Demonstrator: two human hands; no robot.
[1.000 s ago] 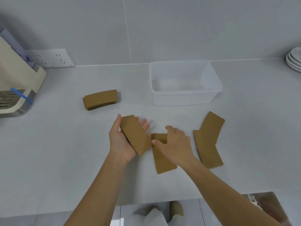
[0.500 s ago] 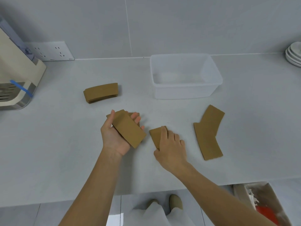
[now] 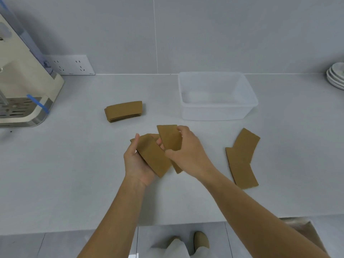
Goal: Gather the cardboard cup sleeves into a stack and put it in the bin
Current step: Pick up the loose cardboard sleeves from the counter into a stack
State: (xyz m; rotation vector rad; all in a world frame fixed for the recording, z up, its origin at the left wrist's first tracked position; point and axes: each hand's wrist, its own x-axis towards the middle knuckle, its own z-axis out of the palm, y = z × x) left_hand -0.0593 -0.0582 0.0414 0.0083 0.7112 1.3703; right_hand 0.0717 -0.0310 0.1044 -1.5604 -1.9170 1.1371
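Observation:
My left hand [image 3: 136,165] holds a small pile of flat brown cardboard sleeves [image 3: 152,157], palm up, above the counter. My right hand [image 3: 188,150] grips one more sleeve [image 3: 170,137] and holds it right beside the pile, partly overlapping it. Two loose sleeves [image 3: 242,161] lie overlapped on the counter to the right. A neat stack of sleeves [image 3: 124,111] rests further back on the left. The clear plastic bin [image 3: 217,113] stands at the back, right of centre, with nothing visible in it.
A cream appliance with a metal drip tray [image 3: 20,97] stands at the far left by a wall socket strip [image 3: 71,65]. White plates [image 3: 337,76] are stacked at the far right. The counter's front edge runs below my forearms.
My right hand has lifted the sleeve it was pressing on the counter and brought it up and left against the pile in my left hand.

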